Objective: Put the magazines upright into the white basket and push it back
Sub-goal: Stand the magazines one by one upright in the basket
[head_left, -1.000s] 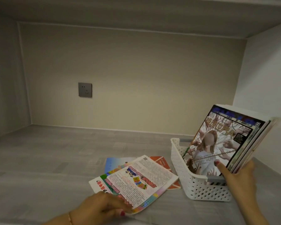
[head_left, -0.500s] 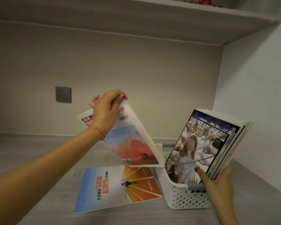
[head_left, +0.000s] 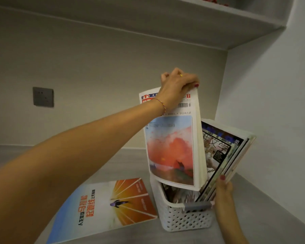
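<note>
A white perforated basket [head_left: 187,219] stands on the grey shelf, near the right wall. My left hand [head_left: 178,85] grips the top edge of a thick magazine with a red sunset cover [head_left: 171,152], held upright with its lower edge at the basket's opening. My right hand [head_left: 224,192] holds several magazines [head_left: 227,152] that stand in the basket and lean to the right. One more magazine with a blue and orange cover [head_left: 106,206] lies flat on the shelf, left of the basket.
The grey shelf surface [head_left: 271,205] runs back to a beige wall with a dark wall socket [head_left: 43,97]. A white side wall [head_left: 271,103] stands close to the right of the basket. Another shelf board [head_left: 165,20] hangs overhead.
My left hand picked the sunset magazine up off the shelf, carried it right and turned it upright over the basket. The blue and orange magazine beneath it is now uncovered.
</note>
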